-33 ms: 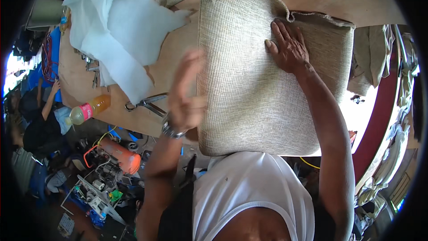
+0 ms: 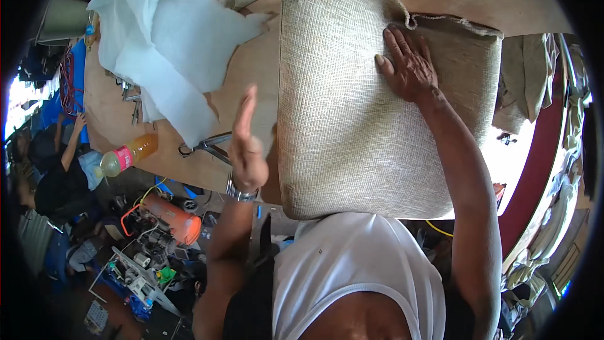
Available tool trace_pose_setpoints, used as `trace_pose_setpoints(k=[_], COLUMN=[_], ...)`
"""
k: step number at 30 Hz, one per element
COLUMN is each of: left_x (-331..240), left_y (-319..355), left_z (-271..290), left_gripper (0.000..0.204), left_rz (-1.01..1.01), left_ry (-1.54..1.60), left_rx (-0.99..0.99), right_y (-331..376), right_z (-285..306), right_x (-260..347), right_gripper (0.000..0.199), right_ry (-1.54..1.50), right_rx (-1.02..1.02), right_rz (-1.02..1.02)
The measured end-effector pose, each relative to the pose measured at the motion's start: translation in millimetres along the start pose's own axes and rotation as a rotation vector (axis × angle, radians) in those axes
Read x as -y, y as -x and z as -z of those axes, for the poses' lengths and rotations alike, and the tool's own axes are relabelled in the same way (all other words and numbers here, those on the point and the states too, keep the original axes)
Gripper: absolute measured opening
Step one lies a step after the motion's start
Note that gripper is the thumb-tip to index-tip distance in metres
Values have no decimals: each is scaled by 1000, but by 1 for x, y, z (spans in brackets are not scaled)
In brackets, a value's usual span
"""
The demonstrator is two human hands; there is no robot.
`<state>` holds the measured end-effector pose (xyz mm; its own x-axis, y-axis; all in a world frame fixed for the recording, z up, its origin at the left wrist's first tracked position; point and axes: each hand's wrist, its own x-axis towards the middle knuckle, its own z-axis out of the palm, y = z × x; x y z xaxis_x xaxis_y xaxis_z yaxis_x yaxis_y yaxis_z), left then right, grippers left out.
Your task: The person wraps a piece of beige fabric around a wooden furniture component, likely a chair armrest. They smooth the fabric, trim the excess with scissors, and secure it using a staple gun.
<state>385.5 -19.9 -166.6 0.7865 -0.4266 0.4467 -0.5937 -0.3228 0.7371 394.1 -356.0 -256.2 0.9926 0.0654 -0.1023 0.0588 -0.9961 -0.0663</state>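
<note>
The beige cushion (image 2: 352, 119) lies on the worktop (image 2: 245, 69), before the person's white shirt (image 2: 352, 252). The right hand (image 2: 412, 75) presses flat on it, fingers extended; the left hand (image 2: 247, 151) is raised just beside its left edge, open and bare, near the scissors (image 2: 212, 145). A bottle (image 2: 146, 145) by the worktop's edge wears a pink label (image 2: 123, 157) with pale lettering. A small dark mark (image 2: 320, 252) shows on the shirt.
</note>
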Motion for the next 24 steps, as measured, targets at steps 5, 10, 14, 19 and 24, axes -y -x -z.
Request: trace_pose_setpoints(k=[5, 10, 14, 19, 24], left_x=[40, 82, 98, 34, -58], left_y=[221, 210, 189, 177, 137], left_z=[-4, -84, -91, -43, -43], left_gripper=[59, 60, 61, 60, 60], left_rz=[1138, 1285, 1238, 1249, 778], left_ry=[612, 1318, 1327, 508, 53], left_rx=[-49, -73, -34, 90, -67], right_y=[2, 0, -5, -2, 2], right_z=[-14, -12, -4, -14, -10], right_x=[-5, -3, 1, -1, 8], right_gripper=[73, 69, 68, 69, 69], right_ry=[-82, -28, 40, 65, 66], right_rx=[-85, -174, -170, -166, -119], right_rz=[51, 114, 67, 48, 36])
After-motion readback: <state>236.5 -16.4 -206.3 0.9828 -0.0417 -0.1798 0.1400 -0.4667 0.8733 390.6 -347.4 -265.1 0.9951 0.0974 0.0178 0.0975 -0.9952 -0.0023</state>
